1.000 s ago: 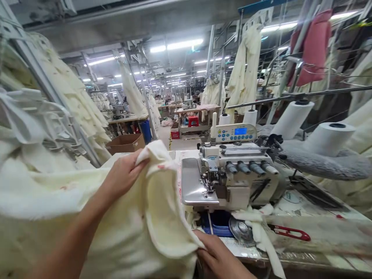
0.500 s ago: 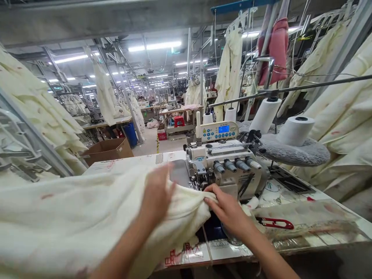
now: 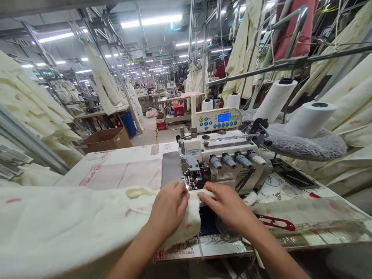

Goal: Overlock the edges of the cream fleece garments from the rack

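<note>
The cream fabric (image 3: 72, 224) lies across the near half of the table (image 3: 124, 170). Its leading edge is bunched up right in front of the presser foot (image 3: 193, 180) of the sewing machine (image 3: 223, 159).

Your left hand (image 3: 170, 209) sits on top of the fold, fingers curled close together and pressing it down. Your right hand (image 3: 229, 207) has its fingers stretched forward side by side, and the thumb and forefinger look like they're pinching the very tip of the edge just beside the foot.

My take on doing it well:
- Flatten that fluffy edge so both layers line up before it goes under the foot.
- Steer with the left hand and only guide with the right.
- Your fingertips are really near the needle area, so keep them back.
- There's a lot of cloth trailing off to the left, so give it slack so it doesn't drag the seam sideways.

Stuff around you:
- The red snips (image 3: 276, 223) lie just right of your right hand, near enough to bump.
- A clear plastic strip (image 3: 314, 217) lies beyond them.
- The control panel (image 3: 219, 119) sits on top of the machine.
- Two thread cones (image 3: 274, 100) stand behind it, with a grey fluffy cloth (image 3: 305, 145) under them.
- A cardboard box (image 3: 106, 139) sits on the floor past the table, well out of your way.
</note>
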